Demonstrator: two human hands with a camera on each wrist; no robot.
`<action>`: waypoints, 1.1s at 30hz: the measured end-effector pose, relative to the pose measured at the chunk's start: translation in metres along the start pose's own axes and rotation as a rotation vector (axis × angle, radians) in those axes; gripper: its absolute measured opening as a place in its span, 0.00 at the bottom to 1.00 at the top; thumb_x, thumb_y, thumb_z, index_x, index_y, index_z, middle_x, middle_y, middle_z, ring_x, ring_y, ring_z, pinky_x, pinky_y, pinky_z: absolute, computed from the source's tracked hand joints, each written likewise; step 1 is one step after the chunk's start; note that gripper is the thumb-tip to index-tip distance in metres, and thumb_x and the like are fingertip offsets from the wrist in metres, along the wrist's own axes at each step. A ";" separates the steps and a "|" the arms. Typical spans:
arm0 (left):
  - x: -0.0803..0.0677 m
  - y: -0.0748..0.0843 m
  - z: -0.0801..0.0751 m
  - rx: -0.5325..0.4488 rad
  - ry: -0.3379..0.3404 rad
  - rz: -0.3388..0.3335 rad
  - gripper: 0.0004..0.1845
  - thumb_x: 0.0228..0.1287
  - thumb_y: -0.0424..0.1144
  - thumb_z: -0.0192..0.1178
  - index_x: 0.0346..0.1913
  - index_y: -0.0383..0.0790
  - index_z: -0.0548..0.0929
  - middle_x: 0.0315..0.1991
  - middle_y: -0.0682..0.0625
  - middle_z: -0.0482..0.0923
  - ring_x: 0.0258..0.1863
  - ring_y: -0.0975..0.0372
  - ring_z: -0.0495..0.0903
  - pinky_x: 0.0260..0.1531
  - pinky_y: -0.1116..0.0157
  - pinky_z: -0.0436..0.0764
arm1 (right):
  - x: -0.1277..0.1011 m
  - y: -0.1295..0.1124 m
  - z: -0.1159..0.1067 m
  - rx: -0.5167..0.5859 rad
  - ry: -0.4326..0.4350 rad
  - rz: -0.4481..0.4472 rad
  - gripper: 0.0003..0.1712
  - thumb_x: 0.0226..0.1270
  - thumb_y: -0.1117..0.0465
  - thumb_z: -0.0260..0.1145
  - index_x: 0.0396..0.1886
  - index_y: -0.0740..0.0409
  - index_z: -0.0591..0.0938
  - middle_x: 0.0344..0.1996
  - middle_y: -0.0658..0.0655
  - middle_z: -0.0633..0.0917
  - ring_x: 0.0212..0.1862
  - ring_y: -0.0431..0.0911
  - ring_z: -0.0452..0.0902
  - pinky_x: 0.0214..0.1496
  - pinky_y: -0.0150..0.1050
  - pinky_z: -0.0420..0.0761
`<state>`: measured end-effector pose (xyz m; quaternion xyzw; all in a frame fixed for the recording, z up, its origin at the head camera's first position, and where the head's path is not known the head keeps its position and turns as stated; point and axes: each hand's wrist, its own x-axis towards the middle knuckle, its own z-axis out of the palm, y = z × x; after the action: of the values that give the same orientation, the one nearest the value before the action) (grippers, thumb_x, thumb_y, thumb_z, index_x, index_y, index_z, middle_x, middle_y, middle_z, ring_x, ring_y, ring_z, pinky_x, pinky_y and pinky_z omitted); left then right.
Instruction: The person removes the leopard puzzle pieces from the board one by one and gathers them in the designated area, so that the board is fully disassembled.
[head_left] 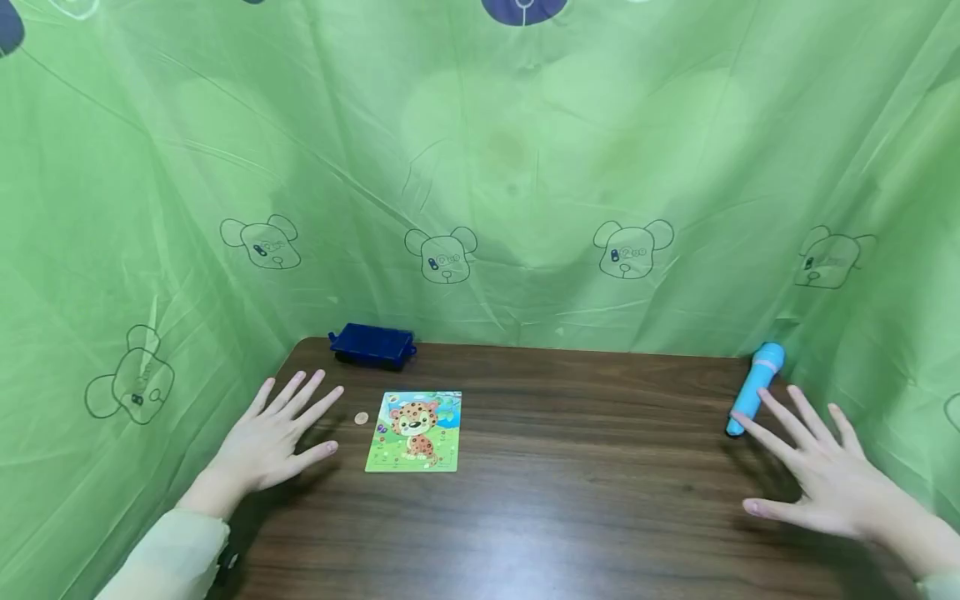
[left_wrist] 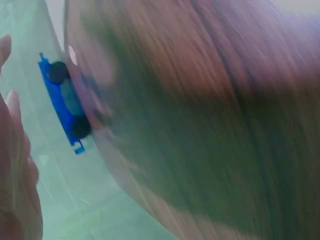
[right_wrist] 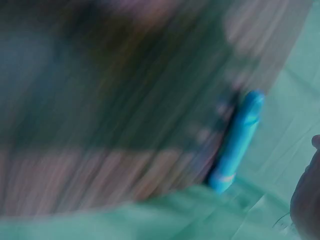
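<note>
My left hand [head_left: 266,446] is spread flat over the left part of the wooden table [head_left: 600,467], holding nothing. Just right of its fingertips are a small round tan disc [head_left: 362,418] and a card [head_left: 414,433] with a cartoon leopard picture. Behind them a dark blue plastic case [head_left: 372,345] with side tabs stands at the back edge; the left wrist view shows its blue side [left_wrist: 64,102] and two dark round parts. On the right, my right hand [head_left: 828,479] is spread with nothing in it. Its fingertips overlap the lower end of a light blue flashlight [head_left: 756,387] in the head view.
A green curtain [head_left: 517,167] with bear-face drawings hangs behind the table and along both sides. The table's back edge runs close against it. Both wrist views are blurred, with hand shadows across the wood.
</note>
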<state>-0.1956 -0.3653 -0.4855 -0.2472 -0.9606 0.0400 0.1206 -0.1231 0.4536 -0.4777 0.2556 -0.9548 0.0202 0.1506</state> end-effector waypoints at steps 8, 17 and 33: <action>0.024 0.034 0.003 -0.161 -0.083 -0.083 0.50 0.76 0.75 0.53 0.91 0.62 0.48 0.91 0.46 0.41 0.88 0.41 0.46 0.82 0.33 0.40 | 0.070 -0.066 0.020 0.228 0.037 0.014 0.70 0.54 0.30 0.84 0.91 0.45 0.59 0.90 0.65 0.46 0.88 0.69 0.34 0.82 0.76 0.34; 0.051 0.070 0.016 -0.660 -0.074 -0.249 0.48 0.79 0.57 0.67 0.90 0.43 0.55 0.87 0.34 0.54 0.81 0.36 0.63 0.75 0.31 0.65 | 0.178 -0.176 0.054 0.651 0.013 0.101 0.55 0.72 0.37 0.76 0.89 0.48 0.61 0.86 0.60 0.61 0.85 0.62 0.56 0.80 0.69 0.62; 0.064 0.085 0.039 -0.792 -0.181 -0.299 0.57 0.57 0.54 0.85 0.85 0.40 0.67 0.74 0.36 0.68 0.60 0.51 0.79 0.53 0.51 0.83 | 0.268 -0.288 0.122 1.049 0.051 0.252 0.29 0.71 0.58 0.76 0.68 0.64 0.82 0.48 0.60 0.87 0.45 0.46 0.85 0.47 0.38 0.87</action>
<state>-0.2207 -0.2608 -0.5214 -0.1277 -0.9338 -0.3281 -0.0640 -0.2357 0.0601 -0.5250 0.1792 -0.8359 0.5184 0.0225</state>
